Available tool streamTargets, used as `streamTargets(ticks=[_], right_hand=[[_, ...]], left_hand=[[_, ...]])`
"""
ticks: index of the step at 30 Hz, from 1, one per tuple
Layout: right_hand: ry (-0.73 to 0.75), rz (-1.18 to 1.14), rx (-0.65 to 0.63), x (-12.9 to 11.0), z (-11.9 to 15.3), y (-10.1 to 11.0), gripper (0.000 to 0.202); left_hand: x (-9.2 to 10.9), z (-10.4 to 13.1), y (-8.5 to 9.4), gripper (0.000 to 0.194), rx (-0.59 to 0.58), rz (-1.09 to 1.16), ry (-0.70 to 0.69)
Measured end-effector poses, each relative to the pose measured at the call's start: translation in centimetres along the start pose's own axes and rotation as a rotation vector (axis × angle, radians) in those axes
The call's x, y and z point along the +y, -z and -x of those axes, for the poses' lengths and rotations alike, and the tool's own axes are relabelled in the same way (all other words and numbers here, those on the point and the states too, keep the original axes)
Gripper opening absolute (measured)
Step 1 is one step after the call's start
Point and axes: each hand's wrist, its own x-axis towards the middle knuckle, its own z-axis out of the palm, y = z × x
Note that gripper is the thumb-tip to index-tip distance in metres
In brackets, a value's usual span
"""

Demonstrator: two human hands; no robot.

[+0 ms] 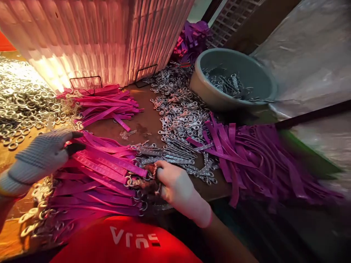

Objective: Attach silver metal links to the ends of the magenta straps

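My left hand [45, 155], in a grey-white knit glove with dark fingertips, curls its thumb and forefinger around a pink strap [115, 157] at the left of the pile. My right hand [179, 188], in a pale glove with brown-stained fingertips, is closed at the strap's right end; its fingers partly hide what they grip. Below and between the hands lies a layered pile of pink straps [90, 199], with metal rings [142, 206] at their right ends and metal clasps [30, 219] at their left ends.
Beyond my hands lie another pink strap bundle [109, 104] and a heap of short twisted chains [181, 117]. Loose rings [24, 106] cover the left side. A grey basin [203, 89] holds more chains. Purple straps [255, 157] hang over the right edge. A ribbed translucent panel [90, 44] stands behind.
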Motion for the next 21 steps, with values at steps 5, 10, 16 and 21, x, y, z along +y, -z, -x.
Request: streamTargets(ticks=[5, 10, 16, 21], right_hand=[[-0.223, 0.047, 0.117, 7.5, 1.9, -0.7, 0.031], [-0.234, 0.327, -0.160, 10.0, 1.5, -2.6, 0.034], [-0.246, 0.346, -0.146, 10.7, 2.0, -2.5, 0.031], [-0.292, 0.058, 0.209, 8.8, 1.4, 0.1, 0.022]], left_hand=[[1.1, 2.2, -1.9, 0.021, -0.088, 0.640, 0.393], [4.1, 1.0, -6.0, 0.026, -0.146, 1.328, 0.783], [5.6, 0.8, -10.0, 0.022, -0.182, 1.713, 0.791], [5.7, 2.0, -11.2, 0.033, -0.106, 1.715, 0.703]])
